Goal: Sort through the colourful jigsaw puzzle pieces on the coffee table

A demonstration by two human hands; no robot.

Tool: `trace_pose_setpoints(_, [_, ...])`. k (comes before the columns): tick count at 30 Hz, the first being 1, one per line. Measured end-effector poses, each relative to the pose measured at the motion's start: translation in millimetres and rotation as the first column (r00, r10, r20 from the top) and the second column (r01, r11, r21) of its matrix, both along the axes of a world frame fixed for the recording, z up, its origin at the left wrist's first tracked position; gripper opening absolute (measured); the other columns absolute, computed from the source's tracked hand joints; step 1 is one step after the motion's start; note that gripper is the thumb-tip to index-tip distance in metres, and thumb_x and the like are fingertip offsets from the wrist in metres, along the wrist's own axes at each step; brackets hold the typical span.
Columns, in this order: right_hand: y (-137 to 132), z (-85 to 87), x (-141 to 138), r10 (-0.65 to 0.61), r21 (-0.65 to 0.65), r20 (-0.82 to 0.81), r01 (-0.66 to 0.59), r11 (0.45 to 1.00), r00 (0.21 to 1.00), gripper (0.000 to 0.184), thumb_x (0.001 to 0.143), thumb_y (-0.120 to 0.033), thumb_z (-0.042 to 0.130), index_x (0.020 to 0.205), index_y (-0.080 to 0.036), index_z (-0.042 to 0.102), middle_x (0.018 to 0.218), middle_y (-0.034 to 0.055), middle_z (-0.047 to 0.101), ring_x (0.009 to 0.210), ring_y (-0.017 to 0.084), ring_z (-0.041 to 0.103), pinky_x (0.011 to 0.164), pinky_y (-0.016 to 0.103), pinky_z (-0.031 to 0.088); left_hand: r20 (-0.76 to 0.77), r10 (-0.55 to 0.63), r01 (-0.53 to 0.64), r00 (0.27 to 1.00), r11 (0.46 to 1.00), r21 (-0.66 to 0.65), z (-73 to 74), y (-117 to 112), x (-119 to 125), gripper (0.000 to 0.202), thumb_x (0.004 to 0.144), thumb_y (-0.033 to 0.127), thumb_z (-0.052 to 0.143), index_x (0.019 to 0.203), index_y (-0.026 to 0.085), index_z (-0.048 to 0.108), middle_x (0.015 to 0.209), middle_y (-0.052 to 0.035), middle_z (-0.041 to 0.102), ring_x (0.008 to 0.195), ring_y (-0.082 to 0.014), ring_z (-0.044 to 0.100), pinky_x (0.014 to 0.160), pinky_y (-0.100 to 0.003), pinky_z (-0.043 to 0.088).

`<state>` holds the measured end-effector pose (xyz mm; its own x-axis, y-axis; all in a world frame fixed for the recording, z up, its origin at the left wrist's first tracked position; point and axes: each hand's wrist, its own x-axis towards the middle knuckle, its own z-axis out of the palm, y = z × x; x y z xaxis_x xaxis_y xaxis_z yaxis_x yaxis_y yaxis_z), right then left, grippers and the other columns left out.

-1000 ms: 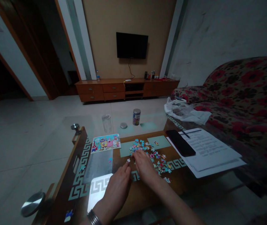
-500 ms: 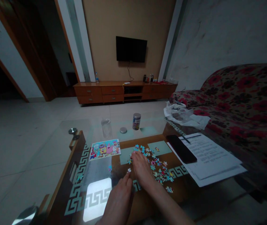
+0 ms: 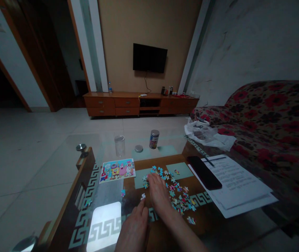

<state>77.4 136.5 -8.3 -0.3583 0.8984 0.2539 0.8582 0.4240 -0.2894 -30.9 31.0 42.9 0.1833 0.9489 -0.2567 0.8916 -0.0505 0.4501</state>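
The left hand (image 3: pixel 133 229) lies at 6 o'clock on the glass counter (image 3: pixel 107 220). Its fingers (image 3: pixel 141 210) stretch to a single pale piece (image 3: pixel 143 196) at their tips; whether they pinch it or only touch it cannot be told. Just at 3 o'clock of it, the right hand (image 3: pixel 159 196) rests palm down on the loose pieces (image 3: pixel 180 199), with its fingers (image 3: pixel 152 179) released and flat. At 10 o'clock of the pile lies a cartoon card (image 3: pixel 118 170). At 12 o'clock stand a glass (image 3: pixel 119 145), a lid (image 3: pixel 139 148) and a can (image 3: pixel 154 139). At 3 o'clock a phone (image 3: pixel 204 172) lies at the edge of papers (image 3: pixel 241 185).
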Motion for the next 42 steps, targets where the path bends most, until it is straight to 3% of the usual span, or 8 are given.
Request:
trace_pose_setpoints(3, [4.9, 5.5, 6.9, -0.005, 0.021, -0.094, 0.007, 1.0, 0.996, 0.038, 0.084, -0.003, 0.038, 0.109, -0.017, 0.063, 0.116, 0.0106, 0.065, 0.117, 0.024, 0.052, 0.098, 0.037, 0.039, -0.06, -0.024, 0.02, 0.998, 0.997, -0.078, 2.8, -0.7, -0.3, 0.051, 0.079, 0.001, 0.039, 0.128, 0.01, 0.051, 0.152, -0.0138, 0.031, 0.13, -0.0248, 0.044, 0.108, -0.036, 0.039])
trace_pose_setpoints(9, [36.9, 5.6, 46.3, -0.193, 0.046, -0.301, 0.216, 0.975, 0.934, 0.042, 0.083, -0.007, 0.032, 0.112, -0.012, 0.061, 0.101, 0.0146, 0.065, 0.099, 0.024, 0.057, 0.09, 0.036, 0.044, -0.072, -0.038, 0.032, 0.997, 0.995, -0.092, 10.3, 1.0, -0.4, 0.051, 0.081, -0.001, 0.035, 0.129, 0.009, 0.05, 0.152, -0.0145, 0.03, 0.131, -0.0241, 0.043, 0.108, -0.036, 0.038])
trace_pose_setpoints(12, [46.7, -1.0, 56.1, -0.156, 0.012, -0.363, 0.172, 0.985, 0.919, 0.049, 0.079, -0.003, 0.03, 0.119, -0.01, 0.058, 0.096, 0.0125, 0.064, 0.091, 0.021, 0.059, 0.085, 0.034, 0.046, -0.084, -0.043, 0.033, 0.996, 0.992, -0.122, 14.9, 2.5, 0.7, 0.052, 0.08, -0.002, 0.035, 0.129, 0.009, 0.05, 0.152, -0.0145, 0.029, 0.131, -0.0249, 0.044, 0.107, -0.037, 0.04])
trace_pose_setpoints(17, [43.3, -2.2, 45.2, -0.002, 0.037, -0.286, 0.013, 0.999, 0.958, 0.057, 0.075, 0.0, 0.032, 0.126, -0.013, 0.055, 0.098, 0.0104, 0.063, 0.093, 0.021, 0.056, 0.087, 0.035, 0.043, -0.109, -0.07, 0.054, 0.992, 0.988, -0.145, 18.4, 4.1, 1.3, 0.054, 0.078, -0.004, 0.035, 0.128, 0.01, 0.05, 0.153, -0.0131, 0.028, 0.131, -0.0248, 0.043, 0.107, -0.038, 0.041])
trace_pose_setpoints(22, [38.5, 1.8, 29.8, 0.038, -0.011, -0.206, -0.041, 0.999, 0.978, 0.059, 0.078, 0.0, 0.032, 0.129, -0.015, 0.054, 0.104, 0.0107, 0.063, 0.098, 0.02, 0.055, 0.09, 0.034, 0.041, -0.125, -0.084, 0.069, 0.989, 0.991, -0.118, 18.8, 3.4, -0.5, 0.052, 0.08, -0.003, 0.034, 0.128, 0.01, 0.05, 0.152, -0.0142, 0.03, 0.131, -0.0235, 0.044, 0.107, -0.036, 0.04])
trace_pose_setpoints(31, [41.9, 9.2, 42.2, -0.034, -0.023, -0.263, 0.029, 0.999, 0.964, 0.06, 0.072, 0.001, 0.034, 0.125, -0.016, 0.058, 0.097, 0.008, 0.065, 0.091, 0.019, 0.057, 0.086, 0.032, 0.041, -0.084, -0.052, 0.045, 0.995, 0.995, -0.088, 14.4, 1.6, -1.6, 0.052, 0.08, -0.002, 0.034, 0.128, 0.009, 0.05, 0.15, -0.0166, 0.033, 0.131, -0.0228, 0.043, 0.109, -0.036, 0.037])
trace_pose_setpoints(37, [38.0, 7.3, 41.2, -0.02, -0.084, -0.204, 0.003, 0.996, 0.979, 0.06, 0.073, 0.001, 0.035, 0.124, -0.02, 0.06, 0.097, 0.0066, 0.066, 0.091, 0.019, 0.056, 0.086, 0.031, 0.039, -0.058, -0.049, 0.045, 0.997, 0.997, -0.07, 10.3, 1.5, -2.2, 0.05, 0.08, 0.0, 0.036, 0.126, 0.008, 0.052, 0.15, -0.0181, 0.033, 0.129, -0.0255, 0.046, 0.107, -0.038, 0.04])
trace_pose_setpoints(42, [31.8, 12.1, 35.9, 0.024, -0.052, -0.232, -0.037, 0.998, 0.972, 0.061, 0.071, 0.003, 0.036, 0.122, -0.019, 0.061, 0.094, 0.0062, 0.065, 0.09, 0.018, 0.056, 0.088, 0.031, 0.039, -0.019, -0.034, 0.033, 0.999, 0.998, -0.058, 6.3, 1.7, -1.8, 0.049, 0.078, 0.0, 0.038, 0.123, 0.008, 0.054, 0.148, -0.0195, 0.035, 0.127, -0.0264, 0.048, 0.105, -0.04, 0.041])
